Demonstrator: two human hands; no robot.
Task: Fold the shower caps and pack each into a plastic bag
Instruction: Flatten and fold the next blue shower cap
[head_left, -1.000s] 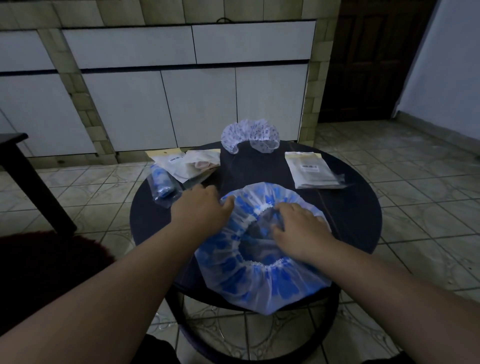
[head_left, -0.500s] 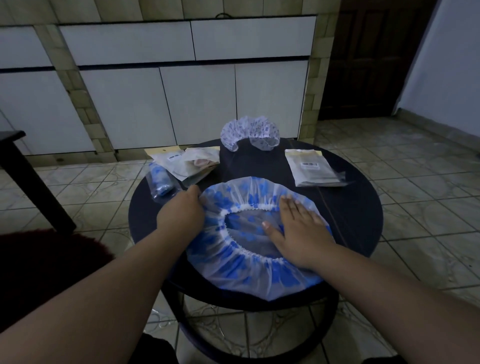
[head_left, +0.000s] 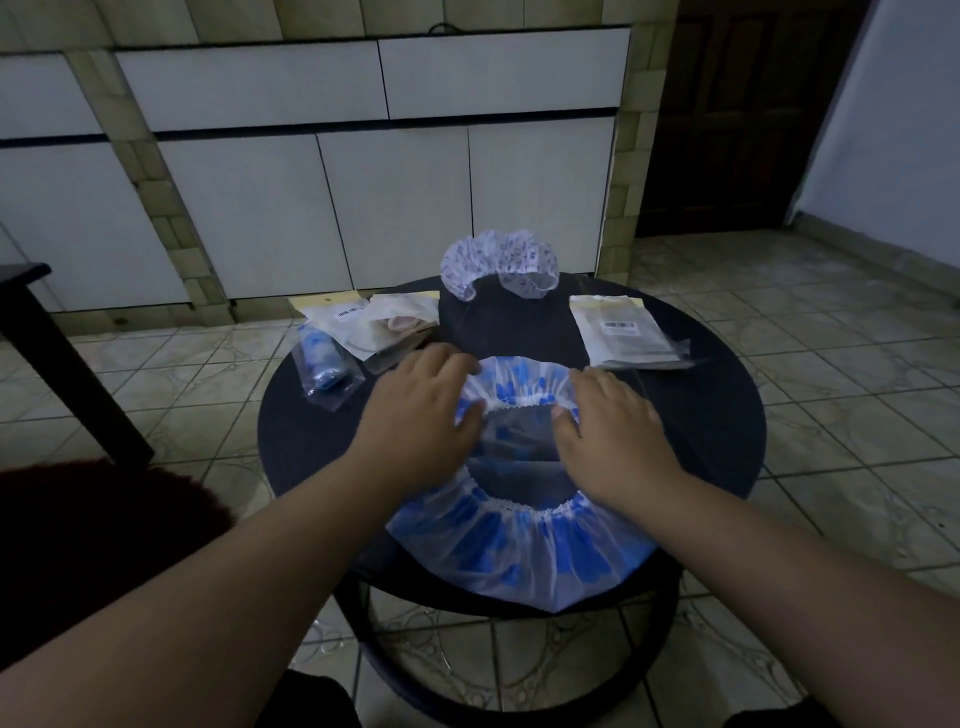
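- Head view: a blue-patterned shower cap (head_left: 519, 540) lies opening-up on the near half of the round black table (head_left: 727, 441).
- Left hand (head_left: 421, 415) rests on the cap's far-left rim, fingers curled, pinching the elastic edge.
- Right hand (head_left: 613, 436) grips the far-right rim likewise.
- Beyond the cap: a white dotted shower cap (head_left: 498, 262), packed bags (head_left: 363, 332) far-left, flat plastic bags (head_left: 623, 332) far-right.

The scene is being lit dimly, with a cool blue cast. Straight lines are being bowed at the edges by wide-angle distortion; corners are being darkened.
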